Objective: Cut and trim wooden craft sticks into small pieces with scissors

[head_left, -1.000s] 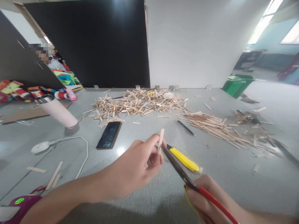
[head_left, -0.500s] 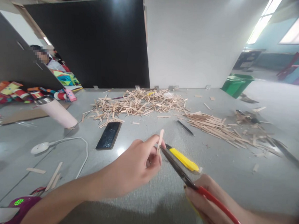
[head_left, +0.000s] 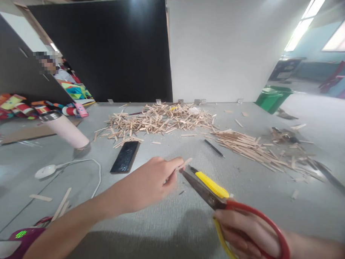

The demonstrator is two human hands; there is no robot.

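A yellow cutter (head_left: 210,183) lies just beside the scissors (head_left: 211,201).

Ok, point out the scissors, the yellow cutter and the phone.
Scissors (head_left: 211,201): head view, on the pivot.
Yellow cutter (head_left: 211,184): head view, middle of the handle.
Phone (head_left: 125,157): head view, middle of the screen.

Bare left hand (head_left: 153,179), bare right hand (head_left: 246,232)
Far behind the left fingers (head_left: 175,163): purple piece (head_left: 32,234), bright green stripes (head_left: 21,234), white part (head_left: 7,249).
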